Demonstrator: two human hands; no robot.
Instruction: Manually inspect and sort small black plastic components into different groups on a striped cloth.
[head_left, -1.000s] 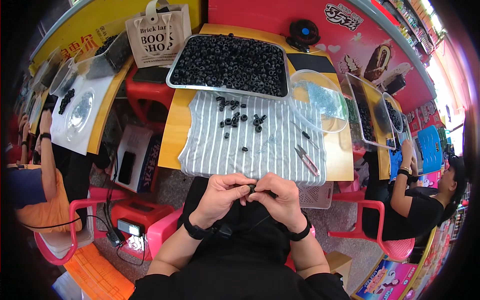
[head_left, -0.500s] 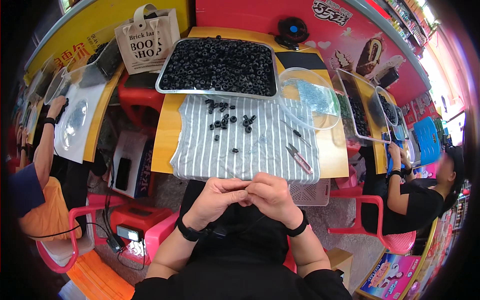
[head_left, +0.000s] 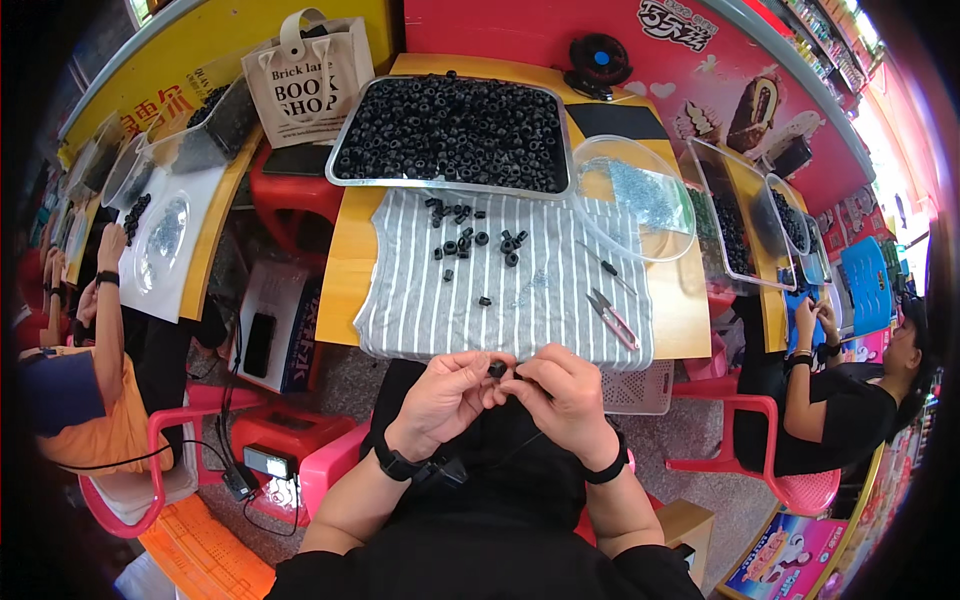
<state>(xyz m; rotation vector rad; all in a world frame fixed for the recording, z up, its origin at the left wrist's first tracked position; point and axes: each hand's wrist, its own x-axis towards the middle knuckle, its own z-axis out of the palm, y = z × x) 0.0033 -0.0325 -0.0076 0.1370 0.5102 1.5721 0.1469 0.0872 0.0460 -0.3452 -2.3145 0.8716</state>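
The black part (head_left: 496,369) sits at the tips of your left hand (head_left: 445,392), pinched by the thumb and a finger, so that hand is the nearer one. From your right hand (head_left: 565,395) the part lies just to the left, a little beyond its fingertips. The part is too small and too covered for you to tell which way its long axis runs. Your right thumb and fingers bunch close together beside it; whether they grip anything, you cannot tell.

Both hands meet just on your side of the near edge of the cloth (head_left: 420,325), roughly midway along it. Farther off on the cloth lie a single part (head_left: 485,301) and a loose group of parts (head_left: 466,240). To the right rest the snips (head_left: 613,318), with a thin tool (head_left: 609,268) behind. Beyond, the tray (head_left: 450,187) of parts and the clear tub (head_left: 640,252) stand across the table (head_left: 680,310).
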